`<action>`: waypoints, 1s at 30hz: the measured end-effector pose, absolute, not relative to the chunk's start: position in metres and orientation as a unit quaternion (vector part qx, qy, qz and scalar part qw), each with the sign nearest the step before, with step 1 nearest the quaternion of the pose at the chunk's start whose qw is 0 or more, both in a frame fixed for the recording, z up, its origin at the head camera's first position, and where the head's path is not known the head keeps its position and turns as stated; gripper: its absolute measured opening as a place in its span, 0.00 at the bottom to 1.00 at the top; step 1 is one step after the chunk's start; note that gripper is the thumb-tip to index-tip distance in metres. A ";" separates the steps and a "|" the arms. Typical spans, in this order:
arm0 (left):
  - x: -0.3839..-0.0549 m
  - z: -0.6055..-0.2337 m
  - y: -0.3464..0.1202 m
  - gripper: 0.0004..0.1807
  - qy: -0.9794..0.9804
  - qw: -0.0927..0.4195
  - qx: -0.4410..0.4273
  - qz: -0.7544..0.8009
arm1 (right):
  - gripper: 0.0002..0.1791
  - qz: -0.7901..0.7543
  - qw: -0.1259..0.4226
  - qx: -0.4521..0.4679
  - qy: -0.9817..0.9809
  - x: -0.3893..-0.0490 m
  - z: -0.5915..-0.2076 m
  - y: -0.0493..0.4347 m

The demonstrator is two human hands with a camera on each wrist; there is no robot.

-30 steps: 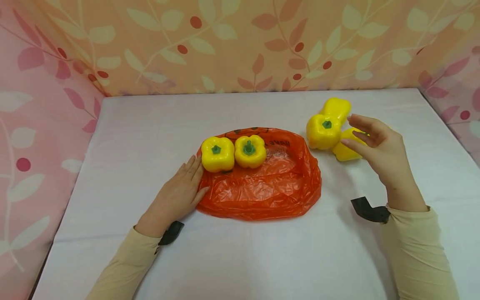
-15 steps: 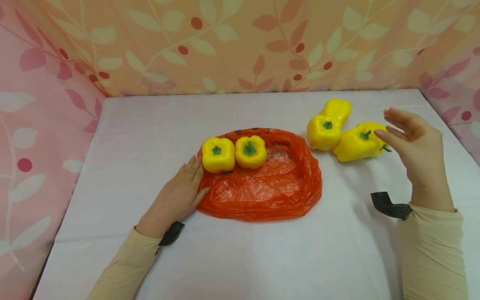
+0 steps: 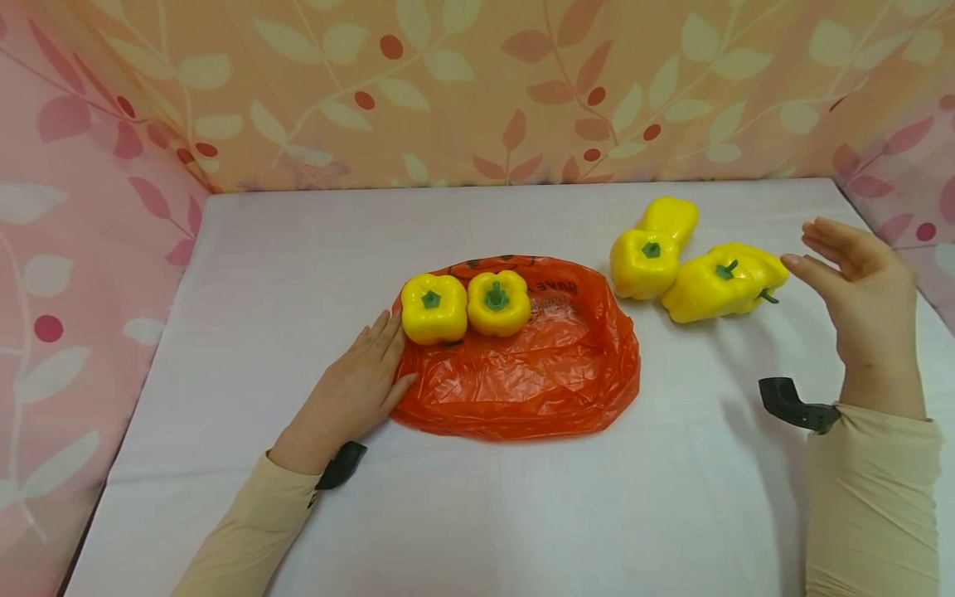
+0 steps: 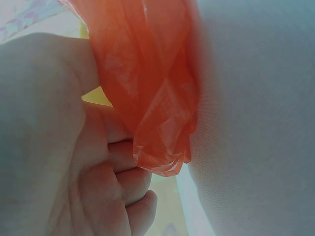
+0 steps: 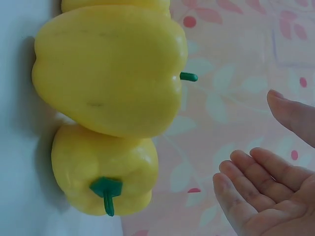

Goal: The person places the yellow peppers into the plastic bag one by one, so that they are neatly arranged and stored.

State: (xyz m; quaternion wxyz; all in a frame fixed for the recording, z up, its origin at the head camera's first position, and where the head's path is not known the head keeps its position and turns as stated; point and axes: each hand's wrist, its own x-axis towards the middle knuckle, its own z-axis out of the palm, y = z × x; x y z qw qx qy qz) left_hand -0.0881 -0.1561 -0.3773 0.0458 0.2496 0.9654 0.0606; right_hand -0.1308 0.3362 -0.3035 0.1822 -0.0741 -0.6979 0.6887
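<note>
A red plastic bag [image 3: 515, 377] lies spread on the table, with two yellow bell peppers [image 3: 434, 308] standing on its far left part. My left hand [image 3: 351, 385] rests along the bag's left edge, fingers extended beside the nearer pepper. In the left wrist view, a crumpled fold of the bag [image 4: 152, 88] lies against those fingers [image 4: 130, 184]. Off to the right, my right hand [image 3: 869, 290] is raised with nothing in it, thumb apart from the fingers. Left of it is a cluster of several yellow bell peppers [image 3: 645, 264], some upright and some tipped over, with green stems.
White cloth covers the table [image 3: 477, 514]. A floral curtain [image 3: 462, 91] stands behind it, and pink floral cloth [image 3: 75, 274] hangs on both sides. A black mount [image 3: 794, 406] juts from the right wrist.
My right hand has moved right, away from the pepper cluster, uncovering the peppers that it partly hid. The left hand, the bag and the two peppers on it have stayed put.
</note>
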 end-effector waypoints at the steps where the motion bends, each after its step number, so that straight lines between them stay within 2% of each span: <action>1: -0.088 -0.377 -0.156 0.38 0.965 0.046 0.249 0.061 | 0.25 0.687 0.185 -0.076 -0.699 -0.131 -0.304 0.337; 6: -0.088 -0.377 -0.156 0.38 0.965 0.046 0.247 0.067 | 0.27 0.656 0.189 -0.103 -0.724 -0.135 -0.307 0.341; 21: -0.088 -0.377 -0.157 0.38 0.964 0.034 0.259 0.057 | 0.33 0.589 0.141 -0.167 -0.778 -0.139 -0.319 0.358; 30: -0.089 -0.378 -0.157 0.38 0.964 0.039 0.257 0.057 | 0.33 0.568 0.117 -0.166 -0.798 -0.142 -0.328 0.367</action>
